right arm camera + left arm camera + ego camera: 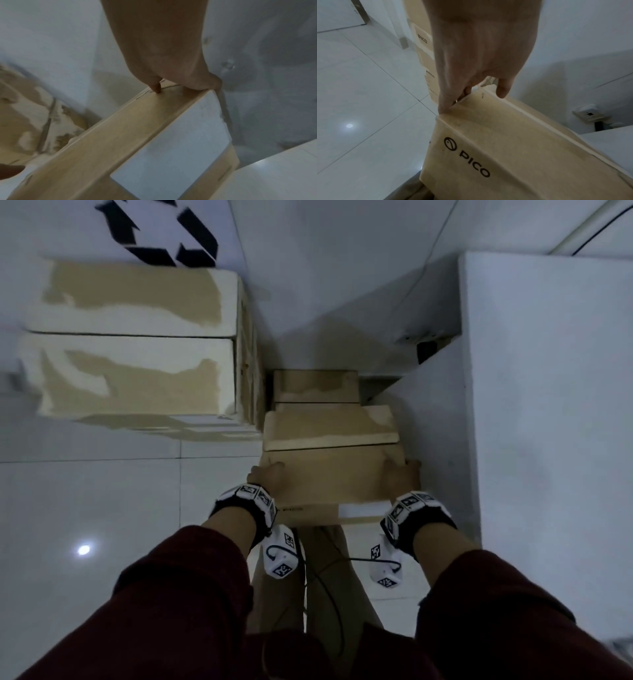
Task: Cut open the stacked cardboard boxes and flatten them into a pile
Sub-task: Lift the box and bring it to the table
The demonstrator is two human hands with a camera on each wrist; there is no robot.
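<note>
You're gripping the cardboard box (329, 477) at both ends, left hand (267, 474) and right hand (402, 475) curling round its side edges, thumbs on top. It's sitting atop the short stack (317, 392), beside the taller stack (130, 337) on the tiled floor (85, 491).

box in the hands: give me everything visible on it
The held box is plain brown cardboard, closed, with a black PICO logo printed on one side and a white label on its near face toward the right end. The left hand grips its left end, fingers over the edge; the right hand grips the right end. It sits level above another brown box; contact between them is unclear.
</note>
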